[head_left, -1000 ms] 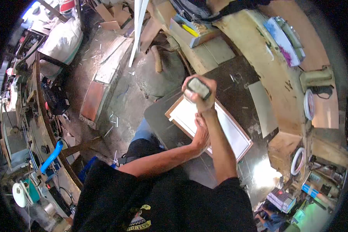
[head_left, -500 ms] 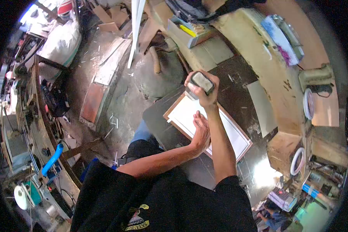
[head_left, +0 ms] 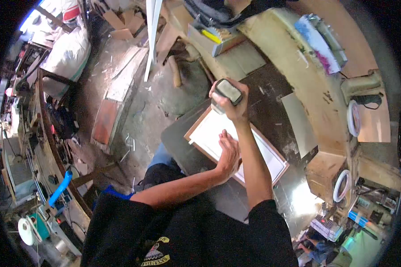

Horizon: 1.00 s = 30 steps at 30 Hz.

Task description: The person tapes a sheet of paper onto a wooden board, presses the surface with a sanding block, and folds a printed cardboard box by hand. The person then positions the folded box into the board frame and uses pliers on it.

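Observation:
My right hand (head_left: 236, 104) is wrapped round a hand tool with a pale, rounded end and black rim (head_left: 228, 91); its exact kind I cannot make out. The tool stands over the upper left end of a brown-edged frame (head_left: 199, 121) with a white panel (head_left: 211, 133) inside. Lower down, my left hand (head_left: 228, 153) rests on the white panel, fingers stretched out and holding nothing. My right forearm passes beside it and covers part of the panel. The frame lies tilted on a dark worktable (head_left: 178, 133).
A wooden bench (head_left: 276, 35) curves along the far side, bearing a box with a yellow item (head_left: 211, 36). Tape rolls (head_left: 353, 118) hang at the right. Pale strips (head_left: 150, 40) stand upright beyond the table. A person (head_left: 316, 249) is at lower right.
The whole view has shifted slightly, so the frame and both hands appear a little further left. Both hands keep nearly the same pose, the right one still gripping the tool.

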Tool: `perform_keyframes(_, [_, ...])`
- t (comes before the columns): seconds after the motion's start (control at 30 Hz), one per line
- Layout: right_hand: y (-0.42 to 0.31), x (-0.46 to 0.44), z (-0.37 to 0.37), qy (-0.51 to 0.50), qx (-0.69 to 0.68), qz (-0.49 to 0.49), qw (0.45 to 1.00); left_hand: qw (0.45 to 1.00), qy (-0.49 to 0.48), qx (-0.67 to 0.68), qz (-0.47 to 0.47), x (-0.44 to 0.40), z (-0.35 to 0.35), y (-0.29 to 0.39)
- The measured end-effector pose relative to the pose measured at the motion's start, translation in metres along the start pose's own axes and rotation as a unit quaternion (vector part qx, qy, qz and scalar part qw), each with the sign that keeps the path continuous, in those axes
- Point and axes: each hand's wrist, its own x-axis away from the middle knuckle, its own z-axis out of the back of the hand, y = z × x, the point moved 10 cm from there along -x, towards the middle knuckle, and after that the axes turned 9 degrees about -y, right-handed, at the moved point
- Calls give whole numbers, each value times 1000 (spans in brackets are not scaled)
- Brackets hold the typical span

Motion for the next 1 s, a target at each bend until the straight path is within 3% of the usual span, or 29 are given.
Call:
perform_keyframes(0.03, [-20, -13, -5, -66, 92, 19, 993, 1000, 12, -6, 3, -6, 3, -2])
perform_keyframes(0.07, [-36, -21, -2, -65, 94, 22, 993, 1000, 26, 10, 4, -1, 5, -2])
perform_keyframes(0.13, [-79, -35, 4, 30, -58, 6, 998, 999, 32, 28, 2, 1, -1, 0])
perform_keyframes(0.23, [-109, -44, 6, -17, 2, 49, 999, 998, 30, 20, 45, 1, -2, -1])
perform_keyframes(0.27, [-103, -38, 3, -25, -7, 39, 999, 998, 31, 22, 48, -1, -1, -3])
perform_keyframes(0.3, [-61, -19, 2, 52, -93, 44, 993, 999, 31, -5, 36, -2, 0, -2])
perform_keyframes(0.37, [-6, 3, 5, 69, -52, 18, 996, 999, 26, -25, 21, -4, -8, 6])
perform_keyframes(0.4, [4, -8, 9, 9, 73, 3, 997, 999, 29, -34, 23, -9, -10, 1])
perform_keyframes(0.47, [6, -11, 15, 4, 53, -26, 998, 1000, -4, -25, 11, -5, -13, 9])
perform_keyframes(0.53, [-19, -11, 19, 87, -156, 57, 982, 1000, 15, -13, 21, -14, -7, 3])
perform_keyframes(0.57, [-28, -20, 16, 45, -175, 39, 983, 999, 20, 4, 25, -10, -10, 3])
perform_keyframes(0.67, [-94, -39, 20, -28, 35, 123, 991, 998, 31, 32, 49, -3, -11, 4])
perform_keyframes(0.7, [-110, -44, 14, -12, 20, 78, 997, 997, 51, 49, 42, -4, -12, 5])
perform_keyframes(0.8, [-82, -33, 11, -20, 11, 4, 1000, 997, 55, 45, 33, -6, -8, 4])
perform_keyframes(0.9, [-9, 20, 15, 69, -65, 95, 991, 999, 32, 25, 30, -4, -9, 4])
perform_keyframes(0.97, [24, 24, 28, 104, -133, 14, 986, 1000, 13, 13, 16, -9, -9, 0])
perform_keyframes(1.0, [21, 27, 42, 75, -43, -4, 996, 1000, -15, 11, -4, -5, -13, 6])
